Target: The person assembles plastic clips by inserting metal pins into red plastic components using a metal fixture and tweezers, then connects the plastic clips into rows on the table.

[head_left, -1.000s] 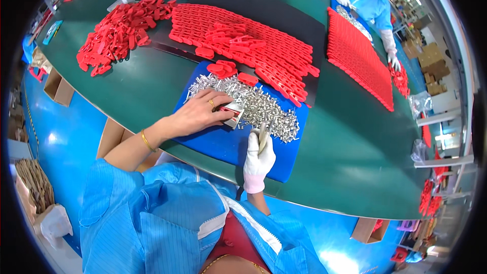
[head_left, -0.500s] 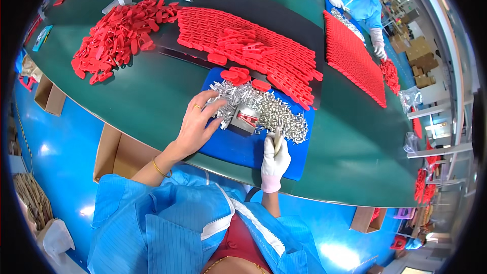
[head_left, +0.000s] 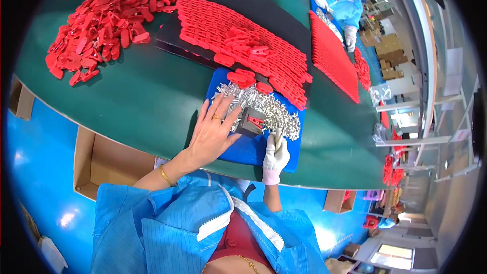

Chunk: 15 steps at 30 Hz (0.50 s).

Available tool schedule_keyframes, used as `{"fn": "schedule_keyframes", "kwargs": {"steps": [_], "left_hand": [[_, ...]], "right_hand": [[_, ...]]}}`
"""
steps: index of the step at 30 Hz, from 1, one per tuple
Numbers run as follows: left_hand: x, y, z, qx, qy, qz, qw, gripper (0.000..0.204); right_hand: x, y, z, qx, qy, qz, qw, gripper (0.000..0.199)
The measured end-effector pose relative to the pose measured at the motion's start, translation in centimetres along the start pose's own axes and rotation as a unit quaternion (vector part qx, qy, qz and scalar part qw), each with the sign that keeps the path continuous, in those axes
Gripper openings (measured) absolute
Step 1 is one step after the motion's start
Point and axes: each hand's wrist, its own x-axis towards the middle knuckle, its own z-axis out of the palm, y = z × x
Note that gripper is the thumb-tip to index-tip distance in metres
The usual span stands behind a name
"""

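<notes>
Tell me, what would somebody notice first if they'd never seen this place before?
Probably all the bright red: a loose heap of clips on the left of the green table, and neat red rows across its middle. Nearer the person, shiny silver pieces lie piled on a blue mat, with the bare left hand at their left and the white-gloved right hand at their near edge.

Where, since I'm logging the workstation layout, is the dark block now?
In the head view, the dark block sits near the picture's centre on the blue board, between the bare left hand and gloved right hand, beside silver pieces.
</notes>
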Motion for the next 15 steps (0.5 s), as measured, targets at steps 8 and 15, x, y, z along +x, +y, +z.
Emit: {"fn": "schedule_keyframes", "kwargs": {"steps": [8, 15], "left_hand": [[-0.8, -1.4, 0.2, -0.027, 0.004, -0.023, 0.999, 0.059], [1.0, -1.7, -0.9, -0.039, -0.008, -0.074, 0.996, 0.058]], "right_hand": [[1.0, 0.8, -2.1, 0.135, 0.092, 0.123, 0.979, 0.014], [3.4, 3.7, -5.7, 0.273, 0.193, 0.262, 0.905, 0.019]]}}
